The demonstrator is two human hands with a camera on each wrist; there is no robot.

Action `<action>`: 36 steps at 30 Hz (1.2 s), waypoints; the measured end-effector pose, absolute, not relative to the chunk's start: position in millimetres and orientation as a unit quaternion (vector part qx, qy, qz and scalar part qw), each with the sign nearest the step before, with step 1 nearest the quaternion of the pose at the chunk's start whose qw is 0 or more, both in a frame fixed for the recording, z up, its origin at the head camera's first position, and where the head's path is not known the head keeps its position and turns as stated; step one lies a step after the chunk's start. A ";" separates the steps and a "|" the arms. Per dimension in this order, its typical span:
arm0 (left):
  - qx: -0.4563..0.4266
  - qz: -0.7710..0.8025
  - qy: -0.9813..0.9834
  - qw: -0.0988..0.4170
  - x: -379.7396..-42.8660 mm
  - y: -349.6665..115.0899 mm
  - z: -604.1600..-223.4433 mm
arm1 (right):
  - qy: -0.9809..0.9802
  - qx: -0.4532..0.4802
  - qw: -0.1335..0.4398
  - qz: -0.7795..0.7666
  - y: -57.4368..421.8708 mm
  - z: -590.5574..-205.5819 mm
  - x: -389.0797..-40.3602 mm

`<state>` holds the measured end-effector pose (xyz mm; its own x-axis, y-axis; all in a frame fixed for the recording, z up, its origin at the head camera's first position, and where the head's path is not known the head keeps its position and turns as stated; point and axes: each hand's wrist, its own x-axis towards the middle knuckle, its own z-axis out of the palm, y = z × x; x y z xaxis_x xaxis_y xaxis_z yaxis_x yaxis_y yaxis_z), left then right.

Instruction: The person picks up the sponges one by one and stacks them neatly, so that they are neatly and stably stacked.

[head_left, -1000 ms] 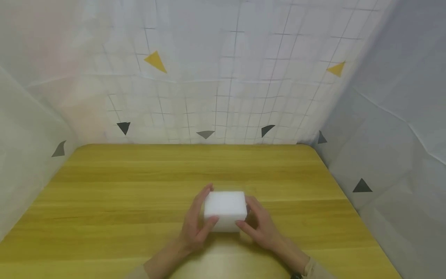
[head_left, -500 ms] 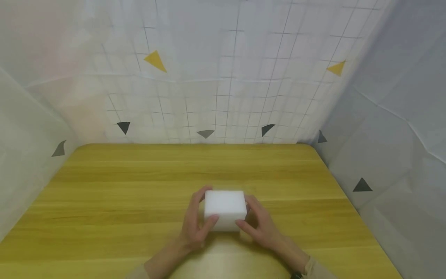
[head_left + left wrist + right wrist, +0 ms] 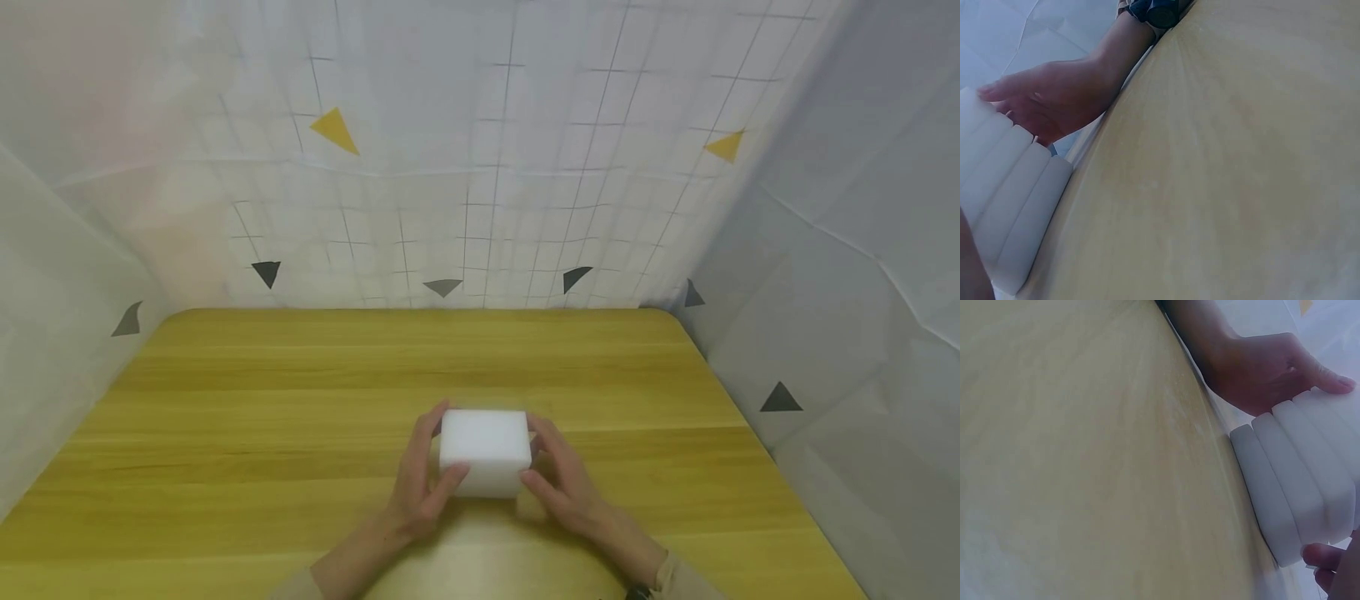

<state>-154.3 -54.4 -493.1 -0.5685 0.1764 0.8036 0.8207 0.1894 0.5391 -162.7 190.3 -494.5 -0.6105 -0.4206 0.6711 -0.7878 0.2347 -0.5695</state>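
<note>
A stack of white sponges (image 3: 485, 437), several flat blocks with rounded edges, stands on the table near the front. My left hand (image 3: 420, 483) grips its left side, thumb on the front face and fingers reaching round to the back. On the opposite side my right hand (image 3: 567, 487) holds the stack, thumb at the front right corner and fingers along the right end. The left wrist view shows the layered sponges (image 3: 1019, 190) with the right hand (image 3: 1063, 94) beyond them. In the right wrist view, the left thumb (image 3: 1335, 382) lies on the upper sponges, above the right fingertips (image 3: 1322, 555).
The wood-grain table (image 3: 247, 400) spreads out around the hands. White sheets form walls behind and at both sides; the back wall (image 3: 420, 208) carries grid lines, with yellow and dark triangles. A dark watch or band (image 3: 1163, 14) sits on the right wrist.
My right thumb has slid a little to the right, toward the stack's corner. The left fingers have drawn in slightly at the back. The stack stays in place.
</note>
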 end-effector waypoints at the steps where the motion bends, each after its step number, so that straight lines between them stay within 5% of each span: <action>1: -0.352 -0.530 -0.709 0.304 -154.3 -54.5 -492.7 | -0.763 0.396 0.193 0.474 190.4 -494.2 -162.7; 7: -0.356 -0.543 -0.702 0.293 -155.8 -54.1 -494.0 | -0.762 0.399 0.198 0.471 190.0 -494.2 -162.8; 17: -0.288 -0.559 -0.754 0.189 -149.2 -57.4 -499.6 | -0.776 0.400 0.187 0.451 188.2 -494.8 -161.0; 36: -0.306 -0.598 -0.718 0.182 -152.1 -53.5 -504.7 | -0.797 0.399 0.168 0.420 191.2 -498.8 -162.8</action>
